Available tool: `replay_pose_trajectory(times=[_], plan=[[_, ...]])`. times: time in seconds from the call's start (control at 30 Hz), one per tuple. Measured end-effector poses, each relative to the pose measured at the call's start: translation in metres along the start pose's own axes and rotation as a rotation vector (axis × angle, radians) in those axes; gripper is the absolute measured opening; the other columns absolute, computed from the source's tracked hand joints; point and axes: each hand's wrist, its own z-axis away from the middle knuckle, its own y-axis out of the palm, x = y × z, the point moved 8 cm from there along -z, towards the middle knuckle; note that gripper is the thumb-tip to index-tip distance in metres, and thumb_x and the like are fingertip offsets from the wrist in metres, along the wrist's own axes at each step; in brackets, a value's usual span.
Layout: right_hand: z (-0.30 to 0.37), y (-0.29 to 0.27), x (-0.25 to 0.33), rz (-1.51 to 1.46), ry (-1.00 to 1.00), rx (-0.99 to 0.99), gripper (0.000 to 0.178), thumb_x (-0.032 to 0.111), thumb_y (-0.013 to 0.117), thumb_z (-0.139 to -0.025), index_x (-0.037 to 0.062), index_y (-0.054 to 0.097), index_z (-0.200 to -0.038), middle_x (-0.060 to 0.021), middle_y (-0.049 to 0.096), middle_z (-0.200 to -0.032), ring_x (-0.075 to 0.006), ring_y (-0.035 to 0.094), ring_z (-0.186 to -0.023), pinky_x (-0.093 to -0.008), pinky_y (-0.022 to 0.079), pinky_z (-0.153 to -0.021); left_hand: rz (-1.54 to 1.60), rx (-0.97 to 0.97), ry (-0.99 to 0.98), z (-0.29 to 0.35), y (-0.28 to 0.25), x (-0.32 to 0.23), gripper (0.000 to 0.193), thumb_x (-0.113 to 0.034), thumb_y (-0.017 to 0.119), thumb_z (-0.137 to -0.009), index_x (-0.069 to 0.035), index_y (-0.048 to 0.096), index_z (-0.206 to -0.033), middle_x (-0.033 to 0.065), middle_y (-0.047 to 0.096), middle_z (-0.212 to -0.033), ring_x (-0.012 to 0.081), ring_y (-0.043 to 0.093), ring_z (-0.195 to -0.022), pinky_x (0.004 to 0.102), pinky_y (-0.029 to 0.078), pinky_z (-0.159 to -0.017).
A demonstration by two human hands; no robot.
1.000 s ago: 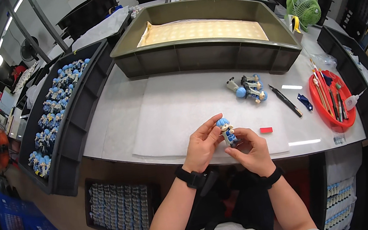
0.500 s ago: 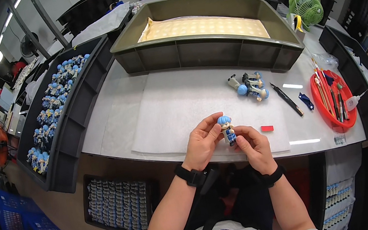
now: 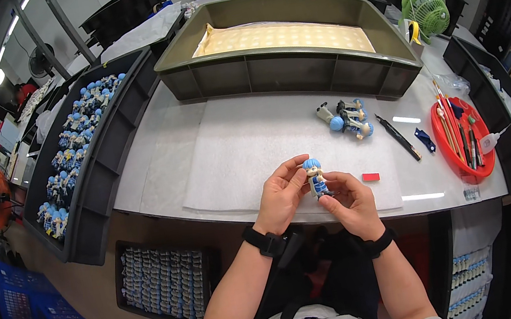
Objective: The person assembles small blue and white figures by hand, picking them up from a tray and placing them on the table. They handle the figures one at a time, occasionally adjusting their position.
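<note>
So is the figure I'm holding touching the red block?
Apart: the head view shows the right hand and white sheet between the figure and the red block.

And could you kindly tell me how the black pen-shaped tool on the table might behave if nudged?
The black pen-shaped tool may well roll sideways, as its body looks slim and rounded. It is probably stiff, since it lies straight. Much thinner than the lying figurines beside it, it is likely fairly light.

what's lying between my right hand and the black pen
In the head view, a small red block lies between your right hand and the black pen, on the white sheet.
</note>
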Motion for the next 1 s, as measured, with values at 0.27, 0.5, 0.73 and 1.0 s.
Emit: replay_pose_trajectory(times=[0.27,0.5,0.73,1.0], plan=[[-0.0008,0.0011,0.0015,-0.003,-0.001,0.007,0.039,0.008,0.069,-0.079,-0.0032,0.053,-0.113,-0.0112,0.062,-0.095,-0.0146,0.061,-0.087,-0.0248,0.051,-0.073,0.009,0.008,0.006,0.0005,0.0014,-0.0013,0.029,-0.012,0.047,-0.094,-0.002,0.047,-0.122,0.0091,0.058,-0.112,0.0148,0.056,-0.099,0.029,0.044,-0.086],[-0.0002,-0.0005,0.0033,0.013,-0.001,-0.006,0.039,0.007,0.069,-0.079,-0.0037,0.053,-0.112,-0.0097,0.061,-0.094,-0.0131,0.061,-0.084,-0.0234,0.051,-0.071,0.017,0.017,0.013,-0.0003,0.0012,-0.0008,0.03,-0.012,0.047,-0.094,-0.001,0.048,-0.122,0.0098,0.059,-0.112,0.0158,0.056,-0.099,0.0306,0.045,-0.088],[-0.0009,-0.0024,0.0008,0.032,-0.018,-0.035,0.039,-0.001,0.07,-0.075,-0.0026,0.054,-0.11,-0.0068,0.055,-0.094,-0.0108,0.058,-0.082,-0.0212,0.052,-0.068,0.006,-0.015,0.0,0.0005,0.0009,-0.0001,0.031,-0.01,0.053,-0.091,0.001,0.052,-0.12,0.0059,0.06,-0.105,0.012,0.056,-0.095,0.0274,0.046,-0.087],[-0.0007,-0.004,0.0003,0.047,-0.028,-0.034,0.041,-0.002,0.07,-0.073,-0.0014,0.054,-0.111,-0.0078,0.054,-0.098,-0.0112,0.057,-0.082,-0.0213,0.051,-0.066,-0.068,-0.036,-0.017,0.0018,-0.0022,0.0012,0.031,-0.01,0.051,-0.092,0.001,0.05,-0.121,0.0058,0.059,-0.106,0.0123,0.055,-0.096,0.0271,0.044,-0.085]])
